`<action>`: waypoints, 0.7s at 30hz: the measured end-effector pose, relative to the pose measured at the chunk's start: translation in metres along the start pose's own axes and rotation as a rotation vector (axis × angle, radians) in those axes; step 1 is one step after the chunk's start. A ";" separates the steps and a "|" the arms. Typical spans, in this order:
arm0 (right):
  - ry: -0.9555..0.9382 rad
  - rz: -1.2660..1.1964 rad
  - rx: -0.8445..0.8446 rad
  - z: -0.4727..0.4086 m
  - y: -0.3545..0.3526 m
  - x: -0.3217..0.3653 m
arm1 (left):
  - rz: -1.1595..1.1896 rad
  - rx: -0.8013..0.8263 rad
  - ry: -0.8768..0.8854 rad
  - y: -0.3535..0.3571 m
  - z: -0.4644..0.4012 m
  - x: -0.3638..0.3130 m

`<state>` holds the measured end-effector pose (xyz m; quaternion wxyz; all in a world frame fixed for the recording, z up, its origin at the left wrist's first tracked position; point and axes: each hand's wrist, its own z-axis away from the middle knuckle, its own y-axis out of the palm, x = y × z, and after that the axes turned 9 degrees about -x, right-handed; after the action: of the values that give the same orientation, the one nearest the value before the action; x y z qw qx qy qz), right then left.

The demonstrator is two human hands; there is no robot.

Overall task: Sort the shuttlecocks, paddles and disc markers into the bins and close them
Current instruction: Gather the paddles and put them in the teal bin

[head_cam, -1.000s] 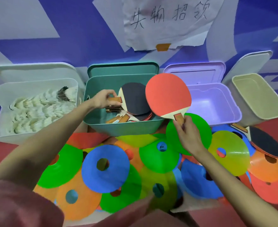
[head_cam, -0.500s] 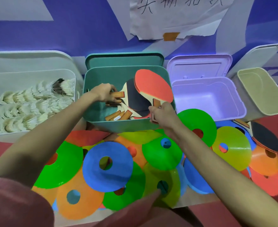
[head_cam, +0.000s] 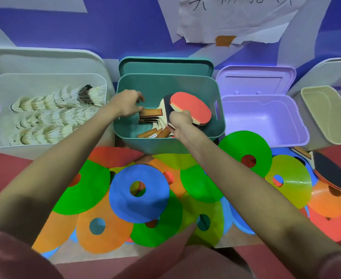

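Note:
My right hand [head_cam: 180, 119] grips the handle of a red-faced paddle [head_cam: 191, 110] and holds it low inside the teal bin [head_cam: 165, 144], on top of several paddles [head_cam: 153, 132] lying there. At the left side of the same bin, my left hand [head_cam: 126, 104] has its fingers curled at the end of a black paddle's wooden handle [head_cam: 151, 112]. The white bin [head_cam: 45, 79] at the left is full of shuttlecocks [head_cam: 45, 119]. Many coloured disc markers [head_cam: 139, 196] overlap on the floor in front of the bins. One more black paddle [head_cam: 331, 170] lies on the discs at the right.
A purple bin [head_cam: 266, 137] and a beige bin [head_cam: 326, 117] stand to the right of the teal one, both holding nothing. All lids are up against the blue and white wall. A paper sign [head_cam: 236, 19] hangs above. My knees are at the bottom edge.
My right hand has carried the red paddle from above the discs down into the teal bin. My left hand has stayed at the black paddle's handle.

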<state>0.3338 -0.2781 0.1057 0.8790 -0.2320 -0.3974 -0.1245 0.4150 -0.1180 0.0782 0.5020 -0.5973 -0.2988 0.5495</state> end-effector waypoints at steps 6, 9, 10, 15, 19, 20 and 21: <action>0.017 0.155 0.112 -0.006 0.011 -0.009 | -0.078 -0.074 0.062 -0.010 0.015 0.001; 0.024 0.143 0.155 -0.003 -0.001 0.000 | -0.152 -0.065 0.082 -0.013 0.022 0.002; -0.011 0.177 0.142 -0.002 -0.007 0.003 | -0.175 -0.060 0.085 -0.013 0.025 0.001; -0.415 0.648 0.026 -0.013 -0.053 0.000 | -0.275 -0.069 0.094 -0.011 0.037 -0.019; -1.025 0.884 -0.157 -0.013 -0.124 -0.021 | -0.266 -0.194 0.175 0.000 0.048 -0.051; -1.095 0.913 -0.177 -0.016 -0.141 -0.029 | -0.239 -0.230 0.211 0.005 0.050 -0.062; -1.131 0.942 -0.183 -0.018 -0.159 -0.037 | -0.214 -0.258 0.250 0.010 0.052 -0.074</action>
<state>0.2572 -0.4232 0.1161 0.4776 -0.4787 -0.6361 0.3716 0.3470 -0.1748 0.1007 0.5101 -0.6849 -0.3640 0.3718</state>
